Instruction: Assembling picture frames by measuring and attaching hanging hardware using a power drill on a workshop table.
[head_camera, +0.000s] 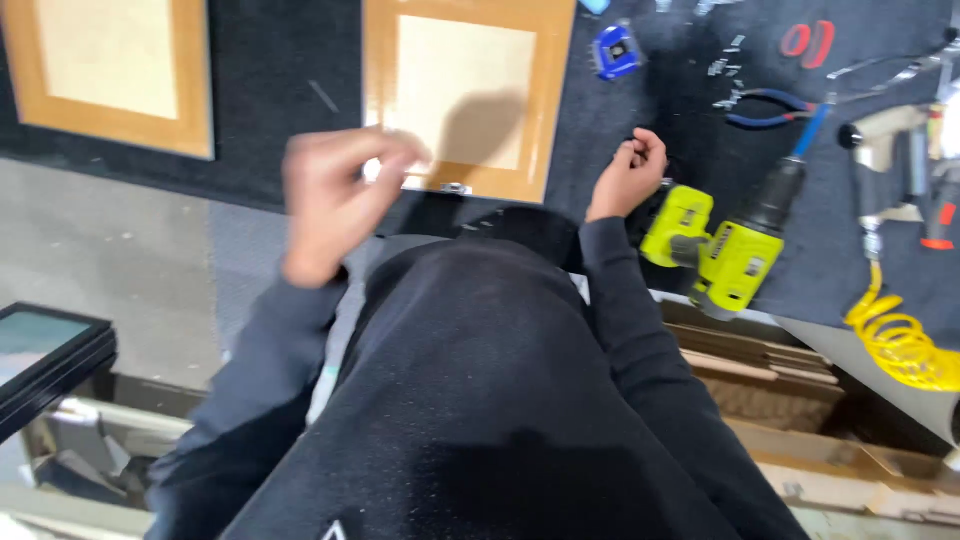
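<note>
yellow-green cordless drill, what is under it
The yellow-green cordless drill lies on a dark mat covering the bench, near the right hand. Its body hides the mat directly beneath it.

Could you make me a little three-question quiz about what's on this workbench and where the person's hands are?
1. True or false: the right hand rests just left of the lime-yellow cordless drill.
2. Which hand is blurred and raised in front of the wooden cabinet door? A) left hand B) right hand
3. Fill in: the coiled hose at the bench's right edge is coloured ____.

Key: 1 true; 2 A; 3 yellow. The right hand's fingers are curled into a loose fist; whether they hold anything cannot be seen.
</note>
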